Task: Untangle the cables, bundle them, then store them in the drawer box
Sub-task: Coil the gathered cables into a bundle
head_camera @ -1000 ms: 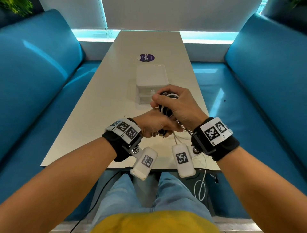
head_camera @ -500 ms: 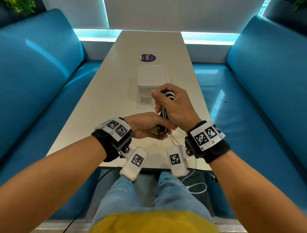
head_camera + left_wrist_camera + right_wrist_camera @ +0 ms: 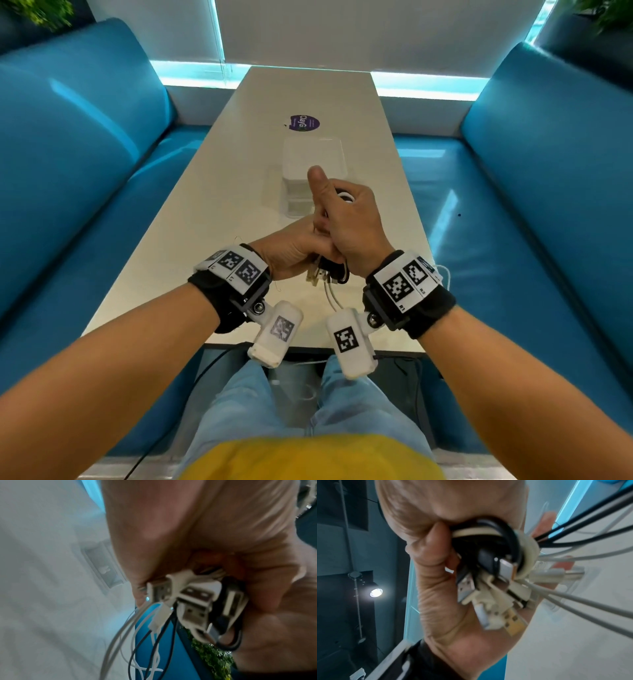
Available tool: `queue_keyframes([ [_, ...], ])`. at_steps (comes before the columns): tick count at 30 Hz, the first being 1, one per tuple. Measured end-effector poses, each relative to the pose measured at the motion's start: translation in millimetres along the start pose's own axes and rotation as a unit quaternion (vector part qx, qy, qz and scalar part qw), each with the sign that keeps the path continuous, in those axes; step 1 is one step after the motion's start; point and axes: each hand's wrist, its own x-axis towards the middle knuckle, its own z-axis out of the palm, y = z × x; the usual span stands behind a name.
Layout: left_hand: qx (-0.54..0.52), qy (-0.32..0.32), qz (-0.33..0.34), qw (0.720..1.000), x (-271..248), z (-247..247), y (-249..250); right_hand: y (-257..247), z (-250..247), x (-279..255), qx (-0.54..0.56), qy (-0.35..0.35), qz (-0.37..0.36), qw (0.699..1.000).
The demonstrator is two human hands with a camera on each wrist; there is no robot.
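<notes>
Both hands clamp one bunch of white and black cables (image 3: 330,272) above the near end of the pale rectangular tabletop (image 3: 219,192). Curled tight, the right hand (image 3: 352,233) wraps the upper part of the bunch, its thumb standing straight up, and a white loop shows at the top of the fist. From below, the left hand (image 3: 294,251) has its fingers closed round the lower part, touching the right hand. In the left wrist view, silver USB plugs (image 3: 195,601) with white and black housings crowd together at the fingers of that hand (image 3: 188,527), and loose white, grey and black strands hang down from them. In the right wrist view the right hand (image 3: 440,588) curls round a black loop and a cream loop beside the same plugs (image 3: 488,592), while strands fan out to one side. Two loose white strands trail from the bunch onto the tabletop near its front edge. Beyond the hands sits a white translucent plastic drawer box (image 3: 313,161), and past it a round purple sticker (image 3: 303,122). Blue padded benches (image 3: 85,144) flank the tabletop.
</notes>
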Motion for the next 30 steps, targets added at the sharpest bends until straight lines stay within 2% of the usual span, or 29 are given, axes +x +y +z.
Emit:
queue_keyframes([
  [6, -0.017, 0.039, -0.016, 0.999, 7.1, 3.3, -1.5, -11.9, 0.9, 5.9, 0.027, 0.048, -0.003, 0.998],
  [10, 0.050, 0.043, -0.024, 0.998, 7.0, 6.6, 0.2, -17.0, -0.2, 7.7, -0.016, 0.020, -0.022, 0.999],
  [13, 0.062, 0.033, -0.036, 0.997, 5.6, 5.8, 6.4, -20.4, -1.2, 8.9, -0.048, -0.005, -0.039, 0.998],
  [17, 0.056, 0.010, -0.043, 0.997, 3.4, 2.8, 8.1, -24.8, -6.6, 12.1, -0.087, -0.071, -0.045, 0.993],
  [20, 0.001, -0.020, -0.064, 0.998, -1.1, 1.1, 5.1, -31.9, -14.1, 12.6, -0.099, -0.160, 0.000, 0.982],
  [22, -0.005, -0.048, -0.071, 0.996, -3.9, 1.5, 3.8, -35.8, -17.6, 12.4, -0.050, -0.207, 0.038, 0.976],
  [24, 0.003, -0.072, -0.072, 0.995, -5.9, 3.1, 2.4, -38.5, -16.5, 10.7, 0.021, -0.223, 0.073, 0.972],
  [27, 0.015, -0.079, -0.069, 0.994, -6.6, 6.0, 2.4, -39.2, -10.5, 8.1, 0.032, -0.180, 0.082, 0.980],
  [30, 0.062, -0.042, -0.065, 0.995, -4.3, 4.7, 5.5, -39.5, -4.0, 5.8, 0.027, -0.113, 0.062, 0.991],
])
